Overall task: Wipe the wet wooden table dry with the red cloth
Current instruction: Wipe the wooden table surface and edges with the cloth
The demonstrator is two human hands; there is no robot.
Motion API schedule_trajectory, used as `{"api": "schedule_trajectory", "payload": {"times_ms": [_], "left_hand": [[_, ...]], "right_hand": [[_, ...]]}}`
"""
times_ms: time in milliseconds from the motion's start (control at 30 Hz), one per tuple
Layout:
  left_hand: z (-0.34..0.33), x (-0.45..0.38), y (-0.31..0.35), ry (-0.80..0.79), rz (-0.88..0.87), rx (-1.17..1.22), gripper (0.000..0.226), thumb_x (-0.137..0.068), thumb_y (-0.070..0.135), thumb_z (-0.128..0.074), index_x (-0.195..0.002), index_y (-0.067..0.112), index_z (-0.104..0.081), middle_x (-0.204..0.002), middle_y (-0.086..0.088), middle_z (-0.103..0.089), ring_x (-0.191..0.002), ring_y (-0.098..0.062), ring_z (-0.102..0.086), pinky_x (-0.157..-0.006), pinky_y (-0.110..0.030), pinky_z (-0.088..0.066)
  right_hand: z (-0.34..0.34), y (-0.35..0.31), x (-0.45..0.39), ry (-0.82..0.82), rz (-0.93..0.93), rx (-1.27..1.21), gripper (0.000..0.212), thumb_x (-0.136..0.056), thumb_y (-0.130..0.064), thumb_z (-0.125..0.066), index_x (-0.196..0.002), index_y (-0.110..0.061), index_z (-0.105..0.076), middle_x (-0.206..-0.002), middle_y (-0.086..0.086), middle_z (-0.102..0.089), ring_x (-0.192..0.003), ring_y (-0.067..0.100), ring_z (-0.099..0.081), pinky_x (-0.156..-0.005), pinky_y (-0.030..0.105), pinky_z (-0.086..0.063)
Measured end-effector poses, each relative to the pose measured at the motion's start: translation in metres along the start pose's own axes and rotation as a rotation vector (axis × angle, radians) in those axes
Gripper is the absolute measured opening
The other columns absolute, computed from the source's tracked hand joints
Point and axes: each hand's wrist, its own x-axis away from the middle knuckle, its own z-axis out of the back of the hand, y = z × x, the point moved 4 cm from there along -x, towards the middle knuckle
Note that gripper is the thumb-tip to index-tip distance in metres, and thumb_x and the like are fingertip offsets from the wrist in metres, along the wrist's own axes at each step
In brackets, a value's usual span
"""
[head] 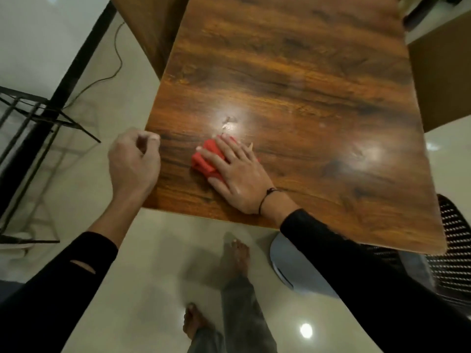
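Observation:
The wooden table point(300, 80) fills the upper middle of the head view, with dark grain and shiny glare spots. A small wet patch point(228, 123) glistens just beyond the red cloth point(204, 159). The cloth lies bunched on the table's near left part. My right hand point(237, 174) presses flat on it with straight, spread fingers. My left hand point(133, 159) hovers at the table's left edge with its fingers loosely curled, and it holds nothing.
A black metal rack point(38, 118) stands on the floor to the left, with a cable point(116, 59) trailing behind it. A dark woven chair point(453, 250) sits at the right under the table's corner. My bare feet point(237, 256) stand on the pale glossy floor below.

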Motion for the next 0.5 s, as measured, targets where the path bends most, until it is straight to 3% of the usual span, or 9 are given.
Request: {"api": "schedule_trajectory", "payload": {"times_ms": [100, 267, 400, 500], "left_hand": [[-0.029, 0.006, 0.04, -0.169, -0.225, -0.044, 0.014, -0.104, 0.027, -0.062, -0.104, 0.019, -0.074, -0.107, 0.001, -0.073, -0.099, -0.018, -0.066, -0.089, -0.035, -0.053], [-0.065, 0.007, 0.072, -0.298, -0.264, -0.025, 0.012, -0.105, 0.022, -0.064, -0.111, 0.017, -0.074, -0.116, -0.001, -0.069, -0.115, -0.022, -0.061, -0.098, -0.049, -0.056], [-0.078, 0.0, 0.085, -0.315, -0.289, -0.052, 0.014, -0.104, 0.023, -0.064, -0.116, 0.018, -0.071, -0.121, -0.003, -0.065, -0.12, -0.021, -0.056, -0.1, -0.047, -0.055], [-0.085, -0.008, 0.092, -0.308, -0.297, -0.086, 0.015, -0.104, 0.021, -0.065, -0.117, 0.018, -0.071, -0.122, -0.003, -0.064, -0.121, -0.021, -0.055, -0.099, -0.037, -0.05]], "right_hand": [[-0.009, 0.004, 0.052, -0.031, 0.132, 0.052, 0.067, -0.113, -0.061, -0.031, -0.173, -0.042, -0.006, -0.182, 0.004, -0.006, -0.168, 0.028, 0.002, -0.135, 0.056, -0.005], [0.009, 0.087, 0.105, -0.033, -0.034, 0.019, 0.066, -0.112, -0.066, -0.029, -0.171, -0.048, -0.004, -0.182, -0.004, 0.0, -0.168, 0.019, 0.005, -0.135, 0.051, -0.008], [0.033, 0.137, 0.041, 0.051, -0.224, 0.008, 0.065, -0.111, -0.065, -0.028, -0.171, -0.045, -0.013, -0.182, 0.002, -0.009, -0.168, 0.025, -0.003, -0.134, 0.056, -0.013], [0.035, 0.134, -0.016, 0.057, -0.28, 0.01, 0.065, -0.11, -0.063, -0.032, -0.17, -0.041, -0.019, -0.18, 0.007, -0.014, -0.167, 0.03, -0.007, -0.135, 0.057, -0.003]]}}
